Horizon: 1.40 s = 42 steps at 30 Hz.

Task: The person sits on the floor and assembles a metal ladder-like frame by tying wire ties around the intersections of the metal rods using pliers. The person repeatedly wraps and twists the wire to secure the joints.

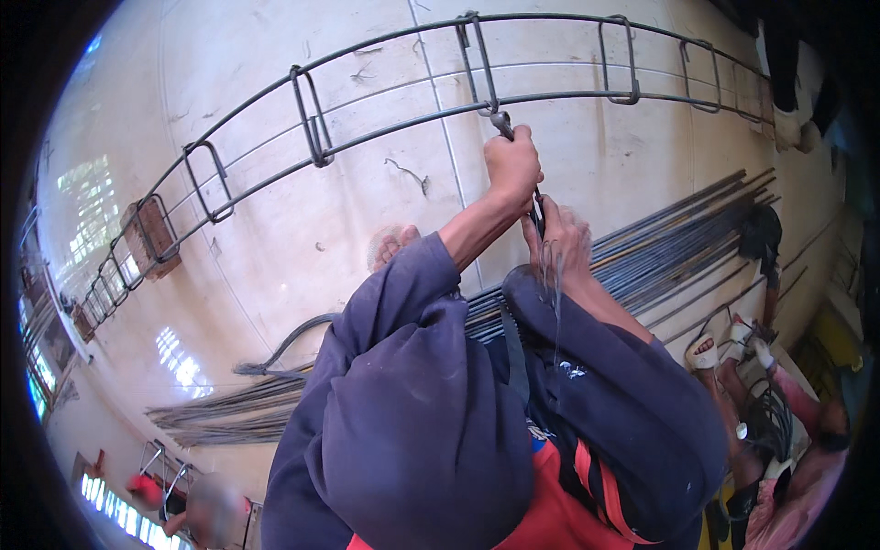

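A long cage of steel reinforcing bars with rectangular stirrups stretches across the floor ahead of me. My left hand is closed round dark steel pincers, just below their jaws. The jaws meet the near bar at the foot of a stirrup; any wire between them is too small to make out. Lower and to the right, my right hand closes at the ends of the pincers' handles. Thin tie wires hang from it. My right fingers are partly hidden.
Loose steel bars lie to the right, with more bars at the lower left. A brick block supports the cage's left part. Wire scraps dot the floor. Other people sit at the lower right and lower left.
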Each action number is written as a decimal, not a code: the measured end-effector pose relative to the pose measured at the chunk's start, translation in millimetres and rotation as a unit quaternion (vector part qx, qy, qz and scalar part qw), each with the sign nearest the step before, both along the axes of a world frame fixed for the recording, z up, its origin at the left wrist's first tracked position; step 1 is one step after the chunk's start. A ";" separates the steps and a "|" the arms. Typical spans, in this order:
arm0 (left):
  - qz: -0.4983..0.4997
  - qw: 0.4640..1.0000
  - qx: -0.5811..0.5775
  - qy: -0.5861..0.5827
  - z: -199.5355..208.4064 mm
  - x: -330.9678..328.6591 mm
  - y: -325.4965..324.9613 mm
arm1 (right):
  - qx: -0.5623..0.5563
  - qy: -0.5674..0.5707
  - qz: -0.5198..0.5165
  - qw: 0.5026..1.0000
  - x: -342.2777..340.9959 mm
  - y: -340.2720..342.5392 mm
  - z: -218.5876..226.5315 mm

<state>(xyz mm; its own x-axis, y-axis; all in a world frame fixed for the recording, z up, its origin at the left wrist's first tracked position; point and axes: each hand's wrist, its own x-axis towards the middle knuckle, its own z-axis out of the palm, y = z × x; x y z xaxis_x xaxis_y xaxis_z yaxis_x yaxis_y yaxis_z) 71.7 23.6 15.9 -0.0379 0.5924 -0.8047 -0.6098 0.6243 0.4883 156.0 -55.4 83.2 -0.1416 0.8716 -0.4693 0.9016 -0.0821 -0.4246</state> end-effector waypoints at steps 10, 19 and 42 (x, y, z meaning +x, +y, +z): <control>-0.104 0.980 0.077 0.154 -29.0 -11.2 -9.3 | 0.022 0.132 -0.084 0.987 -0.4 -24.9 -79.9; -0.192 0.714 0.408 0.535 -21.2 -69.8 -21.6 | -0.010 0.087 -0.018 0.996 31.4 -5.8 -15.2; -0.155 0.657 0.497 0.546 -54.6 -68.7 -1.5 | -0.345 0.417 -0.294 0.788 5.6 -3.4 10.0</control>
<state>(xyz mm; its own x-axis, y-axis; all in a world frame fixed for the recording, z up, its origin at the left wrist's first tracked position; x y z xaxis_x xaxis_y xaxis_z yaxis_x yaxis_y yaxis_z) 3.0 22.0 -38.7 -0.0252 0.9198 0.3915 0.5234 -0.3216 0.7891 161.6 -58.8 93.1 -0.3181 0.4794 -0.8179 0.0528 -0.8524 -0.5202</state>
